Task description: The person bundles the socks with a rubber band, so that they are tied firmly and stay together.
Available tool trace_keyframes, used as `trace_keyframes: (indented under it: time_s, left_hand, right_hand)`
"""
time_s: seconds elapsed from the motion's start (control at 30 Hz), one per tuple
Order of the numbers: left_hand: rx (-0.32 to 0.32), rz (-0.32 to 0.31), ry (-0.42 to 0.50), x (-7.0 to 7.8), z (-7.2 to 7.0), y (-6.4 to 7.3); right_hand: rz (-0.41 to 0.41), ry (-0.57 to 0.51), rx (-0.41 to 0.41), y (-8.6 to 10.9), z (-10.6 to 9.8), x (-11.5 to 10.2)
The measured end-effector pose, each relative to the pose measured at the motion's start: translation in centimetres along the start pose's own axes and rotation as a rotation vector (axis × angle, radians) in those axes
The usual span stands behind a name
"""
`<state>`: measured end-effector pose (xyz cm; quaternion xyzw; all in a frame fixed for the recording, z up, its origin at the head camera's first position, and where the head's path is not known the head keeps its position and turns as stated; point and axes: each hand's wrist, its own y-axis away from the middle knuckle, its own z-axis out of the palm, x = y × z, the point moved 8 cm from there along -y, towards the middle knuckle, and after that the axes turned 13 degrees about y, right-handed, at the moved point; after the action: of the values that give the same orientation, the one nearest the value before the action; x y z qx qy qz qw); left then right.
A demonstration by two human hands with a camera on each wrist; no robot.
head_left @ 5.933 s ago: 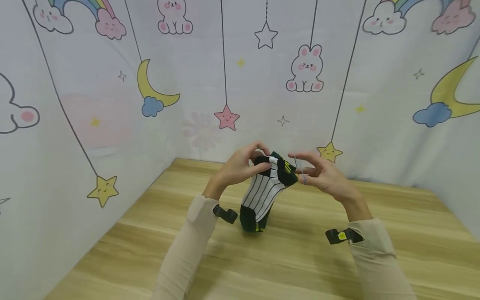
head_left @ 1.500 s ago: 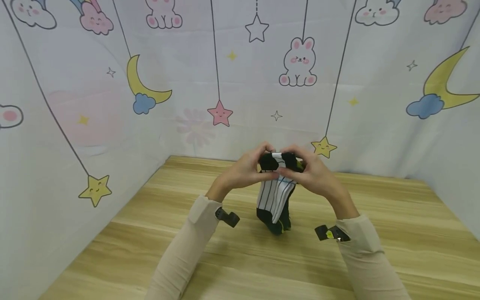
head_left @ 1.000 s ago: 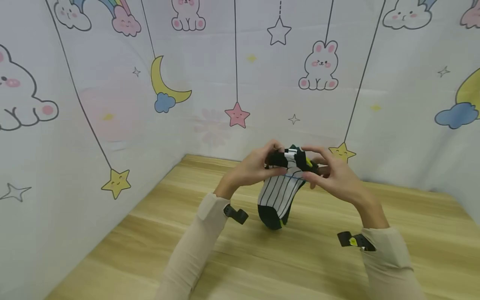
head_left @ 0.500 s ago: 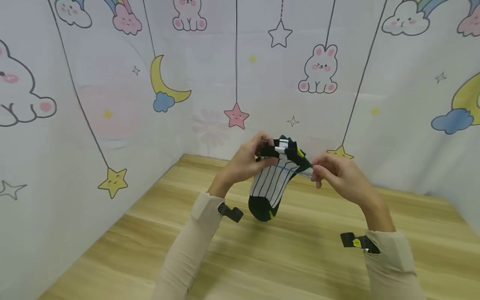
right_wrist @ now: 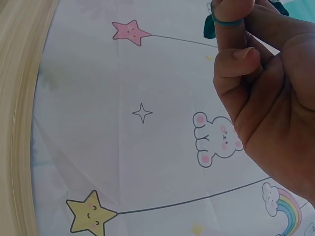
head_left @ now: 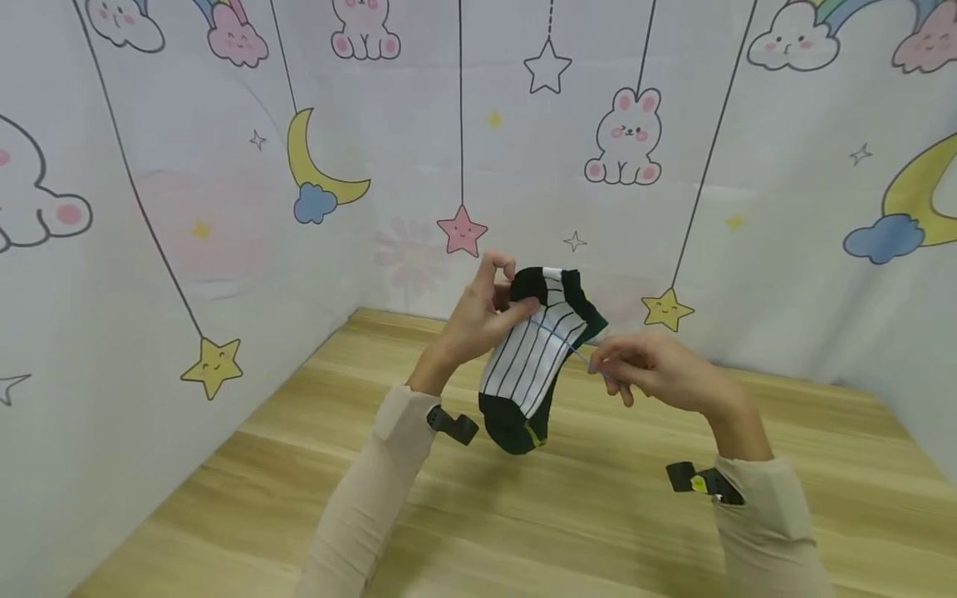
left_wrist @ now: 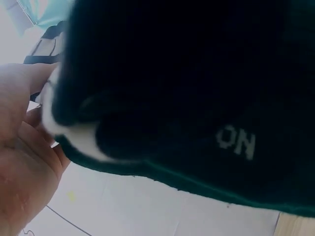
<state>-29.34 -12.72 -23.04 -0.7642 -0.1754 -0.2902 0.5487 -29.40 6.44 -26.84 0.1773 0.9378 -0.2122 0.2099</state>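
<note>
A bundle of white, black-striped socks [head_left: 527, 361] with black and dark green toes and cuffs hangs tilted above the table. My left hand [head_left: 478, 320] grips its cuff end, thumb on the striped front. A thin blue rubber band [head_left: 555, 334] crosses the socks and stretches to my right hand [head_left: 661, 370], whose curled fingers hold its end. In the left wrist view, dark sock fabric [left_wrist: 187, 88] fills most of the frame beside the left hand [left_wrist: 27, 132]. The right wrist view has the band [right_wrist: 229, 23] looped on a finger of the right hand [right_wrist: 280, 93].
A wood-grain table [head_left: 598, 515] lies under both hands. Behind it hangs a white curtain [head_left: 404, 149] printed with stars, moons and rabbits; another white printed side [head_left: 127, 332] bounds the left. Both wrists carry small black cameras.
Earlier both hands held the cuff end of the socks together. The right hand has since drawn away rightward and down, pulling the rubber band out; the left hand keeps its grip.
</note>
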Motion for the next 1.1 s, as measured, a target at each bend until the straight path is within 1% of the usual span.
trace_keyframes:
  time_s: [0.07,0.13,0.2,0.27,0.37,0.43,0.5,0.63,0.73,0.8,0.83,0.9,0.93,1.03,1.1]
  left_hand:
    - [0.01,-0.008,0.011,0.0,0.0,0.0]
    - [0.014,-0.01,-0.003,-0.1,0.1,0.0]
    - [0.02,-0.001,-0.046,0.0,0.1,0.0]
    - [0.019,0.018,-0.093,0.1,0.1,-0.1]
    - [0.016,0.058,-0.148,0.5,0.2,-0.2]
    - [0.012,0.07,-0.156,0.5,0.2,-0.2]
    - [0.014,0.076,-0.164,0.4,0.2,-0.2]
    - [0.044,0.089,-0.183,0.3,0.0,-0.1]
    - [0.078,0.115,-0.196,0.5,-0.3,0.0]
    - [0.104,0.135,-0.206,0.7,-0.5,0.1]
    - [0.121,0.144,-0.211,0.8,-0.7,0.2]
    - [0.153,0.16,-0.218,1.0,-1.1,0.3]
    - [0.165,0.166,-0.218,1.1,-1.2,0.3]
    - [0.194,0.177,-0.209,1.2,-1.6,0.1]
    - [0.211,0.18,-0.199,1.2,-1.8,0.0]
  right_hand:
    - [0.008,-0.009,-0.042,0.1,0.3,0.0]
    - [0.005,-0.035,-0.098,0.3,0.7,-0.2]
    - [-0.006,-0.081,-0.151,0.4,1.0,-0.5]
    - [-0.02,-0.149,-0.198,0.6,1.3,-0.8]
    - [-0.072,-0.247,-0.225,0.8,1.2,-1.5]
    - [-0.121,-0.319,-0.24,1.0,1.1,-1.8]
    - [-0.193,-0.386,-0.246,1.1,1.0,-2.2]
    - [-0.37,-0.513,-0.235,1.1,1.1,-2.2]
    - [-0.511,-0.62,-0.185,1.1,0.9,-1.7]
    - [-0.57,-0.718,-0.12,0.8,0.7,-1.3]
    - [-0.581,-0.767,-0.081,0.6,0.7,-1.0]
    - [-0.584,-0.911,-0.006,0.0,0.6,-0.5]
    - [-0.571,-1.005,0.027,-0.3,0.6,-0.3]
    - [-0.504,-1.346,0.109,-1.5,0.9,0.1]
    - [-0.438,-1.581,0.184,-2.2,1.3,0.4]
